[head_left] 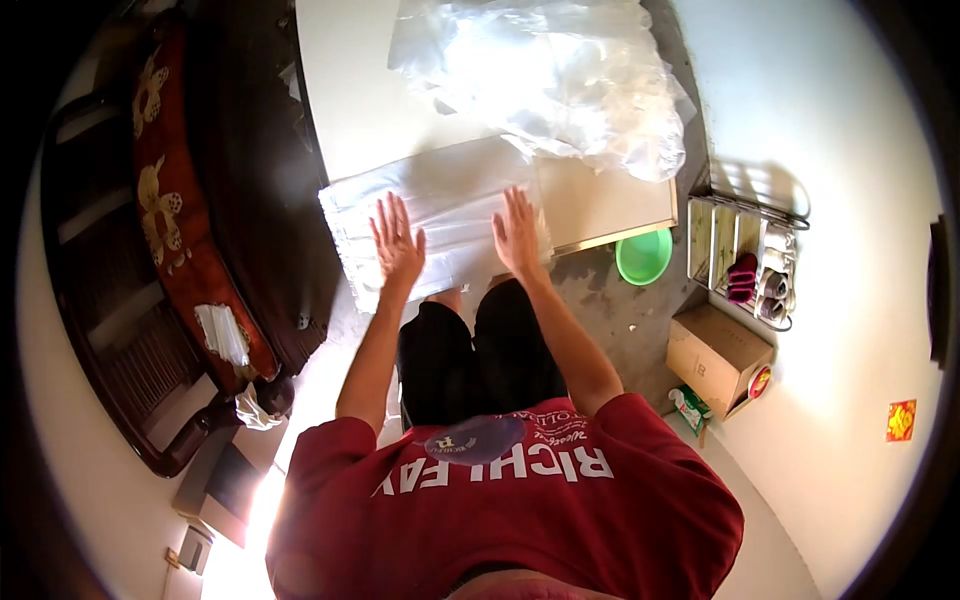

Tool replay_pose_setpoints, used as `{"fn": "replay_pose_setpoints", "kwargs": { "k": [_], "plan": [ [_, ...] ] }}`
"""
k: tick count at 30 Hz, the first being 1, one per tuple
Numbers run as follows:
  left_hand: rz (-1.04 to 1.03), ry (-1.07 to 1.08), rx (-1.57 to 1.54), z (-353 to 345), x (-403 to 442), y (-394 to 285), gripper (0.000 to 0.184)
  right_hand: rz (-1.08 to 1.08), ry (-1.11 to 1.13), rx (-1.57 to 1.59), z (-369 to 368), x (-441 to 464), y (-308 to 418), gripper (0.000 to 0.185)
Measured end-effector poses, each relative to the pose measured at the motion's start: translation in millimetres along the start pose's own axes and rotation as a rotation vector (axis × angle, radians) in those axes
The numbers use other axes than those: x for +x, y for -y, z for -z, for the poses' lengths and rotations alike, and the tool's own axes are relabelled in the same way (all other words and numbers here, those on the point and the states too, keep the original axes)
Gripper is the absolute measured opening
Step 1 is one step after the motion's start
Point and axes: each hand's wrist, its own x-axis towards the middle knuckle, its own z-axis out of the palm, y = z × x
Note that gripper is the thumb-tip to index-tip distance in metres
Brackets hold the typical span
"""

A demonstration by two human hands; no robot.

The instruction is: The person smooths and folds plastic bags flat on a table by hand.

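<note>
A stack of clear plastic sheets or bags point(450, 195) lies flat over the near edge of the table, its front part hanging past the edge. My left hand point(398, 243) rests palm down on its left half, fingers stretched upward. On the right side of the stack, my right hand point(517, 235) also lies flat with its fingers extended. Neither hand grips anything. Beyond them a large crumpled heap of clear plastic point(590, 90) covers the far right of the table, glaring brightly in the light.
The pale table point(345, 100) stretches away in front of me. At its right stand a green basin point(644, 256), a shoe rack point(740, 260) with shoes and a cardboard box point(715, 350). A dark wooden bench point(130, 370) with a red cushion point(165, 190) stands left.
</note>
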Motion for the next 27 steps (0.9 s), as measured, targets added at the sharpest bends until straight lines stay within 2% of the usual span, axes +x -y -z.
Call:
{"fn": "replay_pose_setpoints", "kwargs": {
  "k": [3, 6, 9, 11, 13, 15, 17, 19, 21, 22, 25, 27],
  "plan": [
    [-0.057, 0.13, -0.142, -4.3, -18.3, -43.1, 0.07, 0.021, -0.066, 0.094, 5.3, -35.4, -2.9, 0.047],
    [-0.008, 0.159, -0.274, -16.4, -22.2, -79.2, 0.067, -0.091, 0.015, 0.165, 13.1, -52.2, -8.8, 0.045],
    [-0.016, 0.101, -0.265, -28.4, -10.8, -110.7, 0.058, -0.123, -0.011, 0.222, 34.2, -45.1, -17.0, 0.042],
    [0.038, 0.168, -0.416, -36.9, 3.7, -132.0, 0.052, -0.138, -0.047, 0.249, 45.2, -34.3, -30.0, 0.041],
    [0.014, 0.094, -0.408, -33.0, 24.5, -159.2, 0.045, -0.152, -0.08, 0.27, 57.8, -21.2, -49.9, 0.039],
    [0.178, 0.075, -0.524, -32.2, 48.1, -182.8, 0.041, -0.098, -0.168, 0.272, 69.0, 0.0, -70.5, 0.035],
    [0.211, -0.002, -0.637, -39.5, 78.3, -197.3, 0.037, -0.11, -0.2, 0.306, 89.9, 30.0, -81.4, 0.034],
    [0.246, -0.026, -0.675, -39.2, 113.2, -212.0, 0.038, -0.129, -0.222, 0.338, 112.2, 55.1, -89.0, 0.033],
    [0.248, -0.16, -0.725, -47.5, 149.0, -221.6, 0.038, -0.211, -0.101, 0.46, 129.8, 81.3, -96.1, 0.034],
    [0.289, -0.197, -0.831, -46.4, 166.1, -227.7, 0.041, -0.213, -0.13, 0.483, 133.6, 92.2, -98.9, 0.03],
    [0.389, -0.267, -0.824, -45.7, 209.0, -234.8, 0.056, -0.176, -0.096, 0.576, 147.0, 116.2, -104.4, 0.027],
    [0.528, -0.279, -0.728, -39.7, 227.9, -240.2, 0.07, -0.155, -0.108, 0.58, 154.5, 123.4, -107.8, 0.023]
  ]
}}
